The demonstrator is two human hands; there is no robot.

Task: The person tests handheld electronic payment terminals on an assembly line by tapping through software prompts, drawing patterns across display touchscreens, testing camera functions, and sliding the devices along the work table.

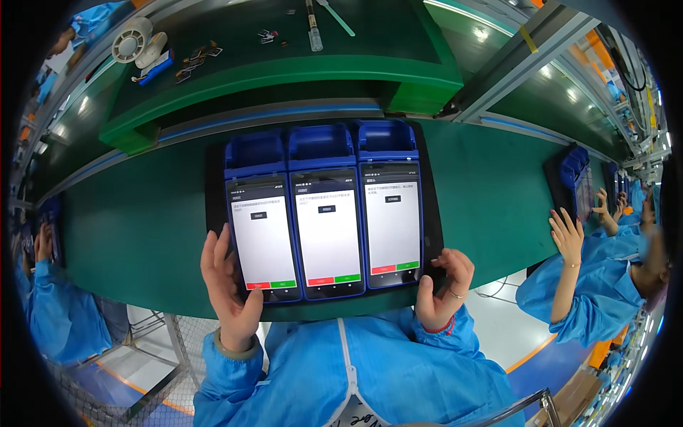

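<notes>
Between handsets (329,245) and open tabletop (491,192), hands (233,295) (445,293)

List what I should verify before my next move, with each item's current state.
1. All screens lit: ok. The left device, middle device and right device all glow.
2. Devices on the black mat: ok, side by side.
3. Right hand off the screens: ok, beside the right device's lower corner.
4. Left hand not pressing the red button: cannot tell. The thumb is at that corner, but contact is unclear.
5. Raised green shelf tidy: not ok. Small loose parts lie scattered near the white fan.
</notes>
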